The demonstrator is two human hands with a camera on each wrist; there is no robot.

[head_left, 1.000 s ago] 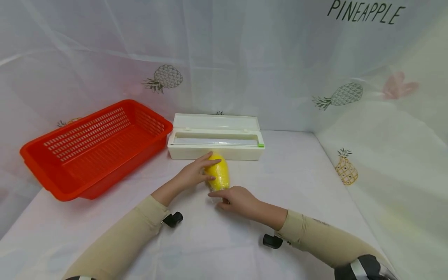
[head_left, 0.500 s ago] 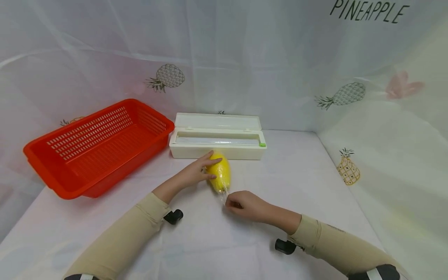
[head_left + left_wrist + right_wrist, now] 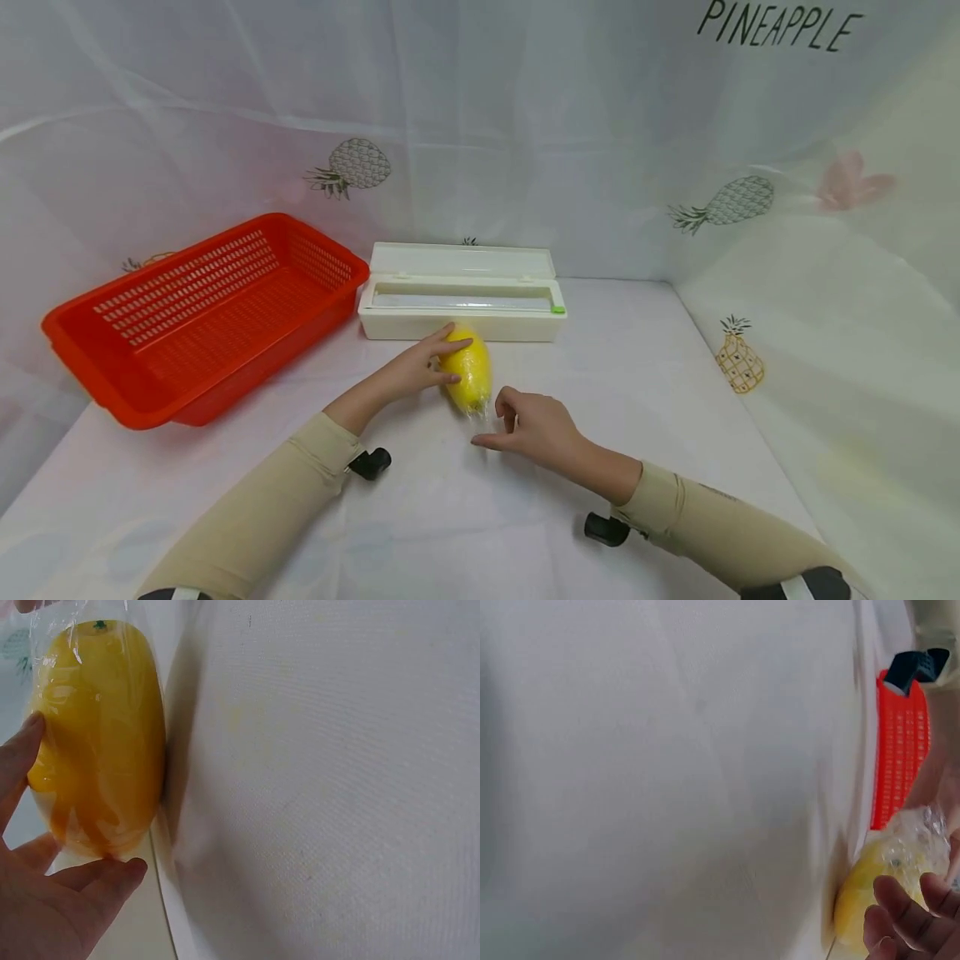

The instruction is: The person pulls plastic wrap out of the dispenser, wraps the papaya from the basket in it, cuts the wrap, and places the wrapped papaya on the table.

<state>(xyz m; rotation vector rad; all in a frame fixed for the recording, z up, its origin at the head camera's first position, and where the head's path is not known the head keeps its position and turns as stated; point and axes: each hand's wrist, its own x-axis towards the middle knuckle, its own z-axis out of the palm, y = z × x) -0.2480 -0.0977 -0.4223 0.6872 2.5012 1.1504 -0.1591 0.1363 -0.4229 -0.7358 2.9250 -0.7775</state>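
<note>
An oval yellow fruit with a small green stem spot lies on the white table, wrapped in clear plastic film. My left hand holds its left side and far end, thumb and fingers spread around it; the left wrist view shows the fingertips against the wrapped fruit. At the near end, loose plastic film sticks out toward me. Beside that film is my right hand, thumb and forefinger parted. In the right wrist view its fingers are loosely bent in front of the wrapped fruit.
Behind the fruit stands a long white cling film dispenser, lid raised, with a roll inside. A red perforated basket sits at the left. A white pineapple-print curtain hangs behind the table and along its right side.
My right hand first pointed at the film end, then drew back to the right with bent fingers, and now its thumb and forefinger have parted. My left hand stays on the fruit.
</note>
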